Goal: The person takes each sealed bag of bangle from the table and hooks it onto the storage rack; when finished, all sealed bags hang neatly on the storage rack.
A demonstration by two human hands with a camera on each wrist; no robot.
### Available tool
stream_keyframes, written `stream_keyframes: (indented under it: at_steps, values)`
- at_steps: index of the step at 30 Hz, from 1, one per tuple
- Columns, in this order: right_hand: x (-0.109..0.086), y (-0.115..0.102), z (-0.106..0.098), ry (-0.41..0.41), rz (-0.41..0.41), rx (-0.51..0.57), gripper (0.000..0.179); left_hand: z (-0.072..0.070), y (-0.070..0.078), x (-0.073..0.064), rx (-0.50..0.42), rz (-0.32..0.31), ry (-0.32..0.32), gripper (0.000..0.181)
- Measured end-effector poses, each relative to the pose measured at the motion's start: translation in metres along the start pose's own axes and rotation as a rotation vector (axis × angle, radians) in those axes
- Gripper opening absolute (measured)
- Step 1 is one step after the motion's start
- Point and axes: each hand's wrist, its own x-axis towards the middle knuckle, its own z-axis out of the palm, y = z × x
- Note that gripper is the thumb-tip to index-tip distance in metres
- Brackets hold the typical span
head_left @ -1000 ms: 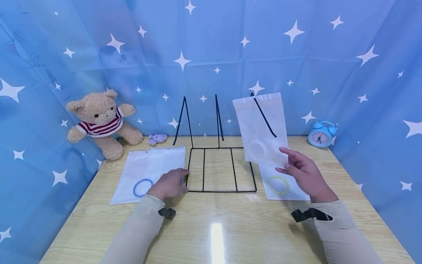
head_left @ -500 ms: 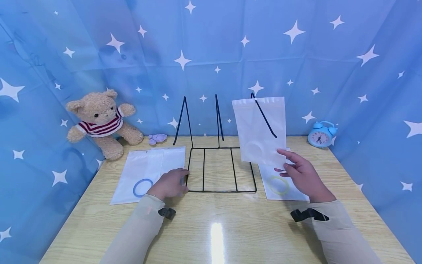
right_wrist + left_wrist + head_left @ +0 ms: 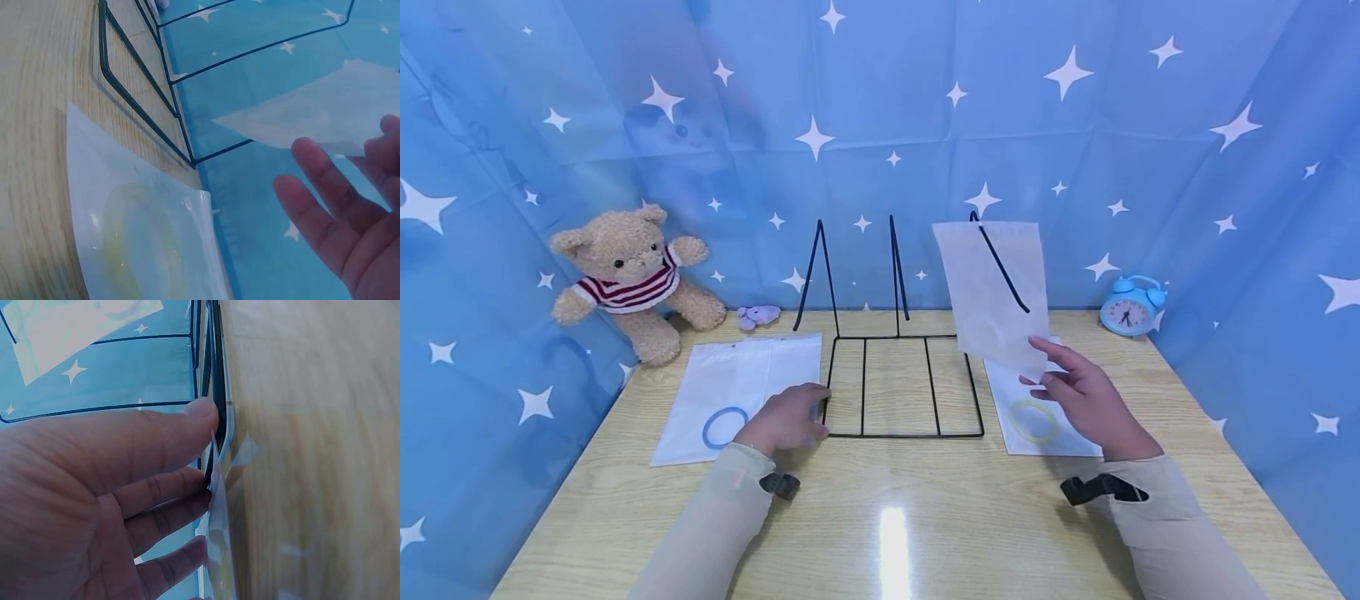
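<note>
A white pouch [image 3: 992, 283] with a faint round shape inside hangs from the right hook of a black wire rack [image 3: 932, 383]. My right hand [image 3: 1090, 400] is at its lower right edge, index finger overlapping the pouch and thumb close to the bottom corner. In the right wrist view, the other fingers [image 3: 331, 194] are spread away from it. My left hand [image 3: 786, 417] grips the rack's left side bar; the left wrist view shows the thumb [image 3: 200, 412] over the bar and a pouch edge [image 3: 219, 531] beside the fingers.
White pouches lie left, one with a blue ring [image 3: 726, 427]; another with a yellow ring [image 3: 1033, 422] lies right. A teddy bear [image 3: 625, 275], small purple toy [image 3: 758, 315] and blue alarm clock [image 3: 1131, 306] stand along the back. A starry curtain [image 3: 880, 100] surrounds the table.
The hanging pouch has swung and turned slightly on the hook, its lower part tilting towards my right hand. The right hand has shifted a little left; the left hand has stayed put.
</note>
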Motion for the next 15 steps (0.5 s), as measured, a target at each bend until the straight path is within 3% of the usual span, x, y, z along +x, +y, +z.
stream_keyframes:
  at_steps: [6,15]
  values:
    - [0.0002,0.0006,-0.0005,-0.036,-0.02,0.038,0.061,-0.0007,0.0012,-0.0007,0.001,-0.002,0.0,0.068]
    - [0.0003,0.0008,0.0004,-0.03,0.008,0.009,0.066,-0.0004,0.0013,0.0001,0.002,-0.008,-0.004,0.068]
